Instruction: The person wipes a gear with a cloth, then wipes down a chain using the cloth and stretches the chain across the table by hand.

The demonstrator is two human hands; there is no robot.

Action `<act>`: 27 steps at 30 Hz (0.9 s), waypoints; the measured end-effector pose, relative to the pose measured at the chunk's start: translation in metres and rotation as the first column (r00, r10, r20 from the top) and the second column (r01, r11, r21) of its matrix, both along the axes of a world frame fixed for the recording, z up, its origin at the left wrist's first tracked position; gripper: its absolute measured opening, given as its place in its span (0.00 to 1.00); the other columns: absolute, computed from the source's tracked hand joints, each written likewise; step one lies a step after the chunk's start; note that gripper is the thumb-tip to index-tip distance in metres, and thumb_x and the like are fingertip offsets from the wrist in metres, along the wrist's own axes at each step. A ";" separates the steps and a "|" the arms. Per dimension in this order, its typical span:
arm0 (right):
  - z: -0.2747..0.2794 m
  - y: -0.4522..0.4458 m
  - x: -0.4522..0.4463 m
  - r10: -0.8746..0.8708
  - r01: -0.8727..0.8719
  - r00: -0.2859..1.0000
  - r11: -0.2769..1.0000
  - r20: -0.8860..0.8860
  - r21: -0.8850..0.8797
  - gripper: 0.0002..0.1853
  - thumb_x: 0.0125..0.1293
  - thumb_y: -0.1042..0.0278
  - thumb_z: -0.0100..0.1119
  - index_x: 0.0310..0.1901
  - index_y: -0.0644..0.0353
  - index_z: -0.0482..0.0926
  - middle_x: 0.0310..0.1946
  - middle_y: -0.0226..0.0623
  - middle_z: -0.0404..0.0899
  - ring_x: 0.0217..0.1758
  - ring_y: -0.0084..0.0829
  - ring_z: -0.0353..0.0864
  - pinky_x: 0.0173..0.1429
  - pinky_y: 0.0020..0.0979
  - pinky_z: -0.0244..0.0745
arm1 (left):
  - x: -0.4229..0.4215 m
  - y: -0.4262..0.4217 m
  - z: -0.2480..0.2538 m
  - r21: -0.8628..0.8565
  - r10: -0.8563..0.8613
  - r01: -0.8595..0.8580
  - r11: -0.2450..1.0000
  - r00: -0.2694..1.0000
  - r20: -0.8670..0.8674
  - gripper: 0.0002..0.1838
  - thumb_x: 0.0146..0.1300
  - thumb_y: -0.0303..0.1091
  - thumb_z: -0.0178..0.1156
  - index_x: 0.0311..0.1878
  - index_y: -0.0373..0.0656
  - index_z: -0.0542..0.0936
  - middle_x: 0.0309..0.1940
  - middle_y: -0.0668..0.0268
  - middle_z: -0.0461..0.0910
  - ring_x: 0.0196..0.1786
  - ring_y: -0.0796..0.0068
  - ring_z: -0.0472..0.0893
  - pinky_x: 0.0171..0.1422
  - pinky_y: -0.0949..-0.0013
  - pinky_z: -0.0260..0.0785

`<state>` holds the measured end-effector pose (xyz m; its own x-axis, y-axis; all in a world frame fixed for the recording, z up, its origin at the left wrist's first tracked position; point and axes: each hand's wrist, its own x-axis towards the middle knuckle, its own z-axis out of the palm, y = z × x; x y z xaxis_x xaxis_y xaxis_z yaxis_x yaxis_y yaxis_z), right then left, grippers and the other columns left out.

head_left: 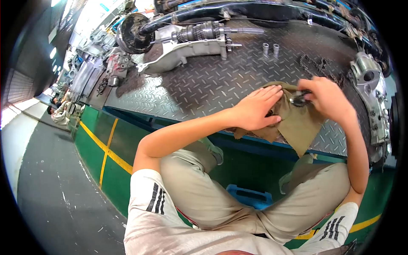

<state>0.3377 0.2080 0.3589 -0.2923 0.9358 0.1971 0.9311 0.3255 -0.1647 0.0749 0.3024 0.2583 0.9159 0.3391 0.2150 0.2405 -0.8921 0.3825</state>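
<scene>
From here I see the seated person's left hand (pixel 257 111) pressed flat on a crumpled olive-khaki fabric cloth (pixel 301 129), its fingers outstretched and clenching nothing that I can make out. Something dark peeps out between thumb and forefinger; I can't tell what. The right hand (pixel 330 101) has its fingers curled around a small dark-and-silver metal piece (pixel 299 99), held over the cloth just past the left fingertips. Blur hides its exact shape.

I'd judge the handling to be midway: the cloth is spread under the fingers, but the piece is in the grasp, not yet set down. Whether its surface is finished, I can't tell.

Beyond the left fingers and off to their left, a grey cast-metal open housing (pixel 187 53) lies with a steel toothed gear shaft (pixel 199 33) resting along it, uncovered as far as I can see. Straight beyond the left fingertips, two small silver hollow cylinders (pixel 265 49) stand upright, neither hand touching them. Beyond the right fingers lies a black linked chain (pixel 315 64), also untouched, and to their right stands a big pale-grey cast-metal casing (pixel 370 87), nothing being done to it.
</scene>
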 end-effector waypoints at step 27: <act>-0.009 0.009 -0.023 0.238 -0.258 0.960 0.956 -0.148 -0.137 0.12 0.56 0.80 0.72 0.43 0.58 0.90 0.43 0.41 0.87 0.54 0.49 0.84 0.60 0.44 0.80 | 0.001 -0.004 0.008 -0.012 0.007 -0.007 1.000 0.999 -0.047 0.45 0.80 0.55 0.58 0.84 0.29 0.58 0.87 0.40 0.53 0.89 0.42 0.52 0.92 0.48 0.44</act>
